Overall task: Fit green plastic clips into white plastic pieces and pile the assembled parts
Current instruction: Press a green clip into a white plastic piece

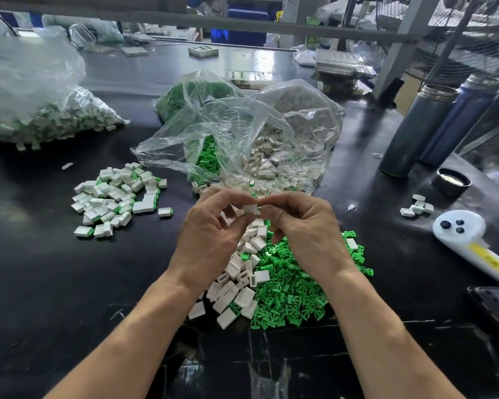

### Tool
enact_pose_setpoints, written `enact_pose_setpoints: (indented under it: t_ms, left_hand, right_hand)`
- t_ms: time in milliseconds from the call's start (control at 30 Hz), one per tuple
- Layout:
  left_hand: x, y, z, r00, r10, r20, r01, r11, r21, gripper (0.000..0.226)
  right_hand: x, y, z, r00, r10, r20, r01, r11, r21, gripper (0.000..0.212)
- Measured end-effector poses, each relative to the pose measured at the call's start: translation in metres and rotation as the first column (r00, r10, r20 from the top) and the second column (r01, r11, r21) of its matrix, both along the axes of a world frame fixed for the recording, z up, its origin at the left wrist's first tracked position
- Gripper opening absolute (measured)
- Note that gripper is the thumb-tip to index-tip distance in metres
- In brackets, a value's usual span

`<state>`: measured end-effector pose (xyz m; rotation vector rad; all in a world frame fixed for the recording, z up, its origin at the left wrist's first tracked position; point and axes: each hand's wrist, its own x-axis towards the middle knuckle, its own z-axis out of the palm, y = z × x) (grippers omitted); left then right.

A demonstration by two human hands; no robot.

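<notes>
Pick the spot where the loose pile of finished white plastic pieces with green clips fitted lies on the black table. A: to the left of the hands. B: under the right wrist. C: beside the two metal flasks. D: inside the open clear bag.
A: the pile of assembled white-and-green parts sits on the black table, left of the left hand and the right hand.

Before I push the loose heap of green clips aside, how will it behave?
The green clips are small separate plastic pieces, so the heap would probably spread and scatter, not slide as one. Their prongs may snag together. The white pieces lie mixed in and would likely be dragged along.
</notes>
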<state>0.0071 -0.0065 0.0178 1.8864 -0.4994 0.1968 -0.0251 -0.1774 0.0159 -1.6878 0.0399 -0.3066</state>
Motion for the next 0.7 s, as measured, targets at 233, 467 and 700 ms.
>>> enact_pose_setpoints:
  t_ms: [233, 467, 700]
  left_hand:
    - [0.0030, 0.0015, -0.0020, 1.000, -0.014, 0.011, 0.015, 1.000, -0.016, 0.022]
    - [0.0021, 0.0014, -0.0050, 0.999, -0.033, 0.010, 0.033, 0.999, -0.024, 0.020]
    - [0.0043, 0.0027, -0.0080, 0.998, -0.056, -0.029, 0.055, 0.997, -0.049, 0.028]
  right_hand:
    - [0.0034, 0.0024, -0.0036, 0.996, 0.012, -0.090, 0.004, 0.984, 0.177, 0.005]
    - [0.0041, -0.0005, -0.0054, 0.989, 0.057, -0.135, -0.037, 0.988, 0.149, 0.012]
    - [0.0015, -0.0059, -0.0014, 0.979, 0.094, -0.178, -0.091, 0.996, 0.024, 0.010]
